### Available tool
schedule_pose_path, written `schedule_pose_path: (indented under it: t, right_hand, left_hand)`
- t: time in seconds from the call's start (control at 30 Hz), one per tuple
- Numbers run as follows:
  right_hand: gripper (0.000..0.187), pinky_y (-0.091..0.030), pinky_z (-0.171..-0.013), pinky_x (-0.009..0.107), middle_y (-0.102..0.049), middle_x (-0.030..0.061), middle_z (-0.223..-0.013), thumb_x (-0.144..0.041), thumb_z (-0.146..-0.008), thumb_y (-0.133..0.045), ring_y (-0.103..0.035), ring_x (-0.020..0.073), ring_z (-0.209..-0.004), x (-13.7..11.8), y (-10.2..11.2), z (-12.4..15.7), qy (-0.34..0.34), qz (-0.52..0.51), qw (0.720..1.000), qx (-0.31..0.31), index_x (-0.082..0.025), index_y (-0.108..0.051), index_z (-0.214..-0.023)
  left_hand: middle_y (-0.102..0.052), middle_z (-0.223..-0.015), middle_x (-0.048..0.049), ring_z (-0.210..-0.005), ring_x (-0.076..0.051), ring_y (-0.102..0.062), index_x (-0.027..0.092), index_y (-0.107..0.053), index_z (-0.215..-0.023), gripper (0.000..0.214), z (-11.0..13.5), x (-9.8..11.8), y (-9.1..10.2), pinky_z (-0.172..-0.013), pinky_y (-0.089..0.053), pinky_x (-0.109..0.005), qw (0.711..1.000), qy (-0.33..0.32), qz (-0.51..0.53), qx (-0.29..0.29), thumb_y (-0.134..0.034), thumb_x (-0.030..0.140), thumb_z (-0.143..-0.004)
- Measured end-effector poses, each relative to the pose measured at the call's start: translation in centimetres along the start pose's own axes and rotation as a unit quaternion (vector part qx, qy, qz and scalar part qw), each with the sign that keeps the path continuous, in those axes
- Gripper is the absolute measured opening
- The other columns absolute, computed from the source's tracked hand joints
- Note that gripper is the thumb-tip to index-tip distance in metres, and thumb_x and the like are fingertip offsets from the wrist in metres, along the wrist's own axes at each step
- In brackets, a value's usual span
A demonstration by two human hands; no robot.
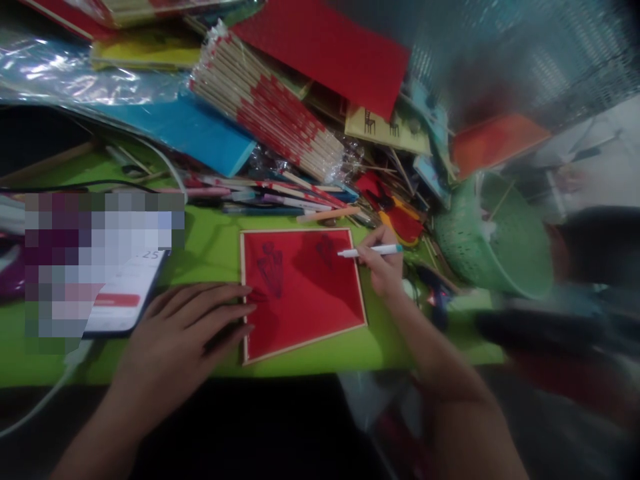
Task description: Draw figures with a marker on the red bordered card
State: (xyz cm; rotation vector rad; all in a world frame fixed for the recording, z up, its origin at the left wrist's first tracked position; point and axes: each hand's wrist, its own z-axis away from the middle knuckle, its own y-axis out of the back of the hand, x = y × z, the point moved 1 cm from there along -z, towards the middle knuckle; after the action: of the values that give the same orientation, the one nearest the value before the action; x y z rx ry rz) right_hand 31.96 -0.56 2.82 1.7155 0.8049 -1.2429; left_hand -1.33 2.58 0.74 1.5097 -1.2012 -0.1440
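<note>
A red sheet (pixel 310 300) edged with thin pale strips lies on the green tabletop. Dark line drawings mark it: one figure (pixel 270 270) on the left and a smaller one (pixel 325 251) at the upper right. My right hand (pixel 384 263) is closed around a white marker (pixel 369 251) with a teal end; its tip points left, just over or on the sheet near the smaller drawing. My left hand (pixel 193 327) lies flat with its fingers stretched out, fingertips on the sheet's left edge.
A phone (pixel 123 300) with a white cable (pixel 75 360) lies at the left. Behind the sheet are several pens (pixel 290 201), a wrapped bundle of red-and-tan sticks (pixel 270 100), yellow-handled scissors (pixel 395 213) and red paper (pixel 330 50). A green basket (pixel 500 247) stands at the right.
</note>
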Motion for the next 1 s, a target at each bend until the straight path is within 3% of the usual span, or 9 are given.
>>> schedule_pose_path:
  t: [1.0]
  right_hand:
    - [0.021, -0.043, -0.057, 0.029, -0.052, -0.0063, -0.063, -0.037, -0.085, -0.07, -0.047, 0.0128, -0.058, -0.56, -0.03, -0.51, 0.009, 0.089, 0.996, -0.026, -0.025, -0.053, -0.077]
  left_hand:
    - [-0.08, -0.125, 0.0018, -0.106, -0.026, -0.076, 0.036, -0.071, -0.117, 0.017, 0.11, -0.03, -0.04, -0.092, -0.051, -0.047, 1.0, -0.008, -0.003, 0.001, -0.062, 0.03, -0.104]
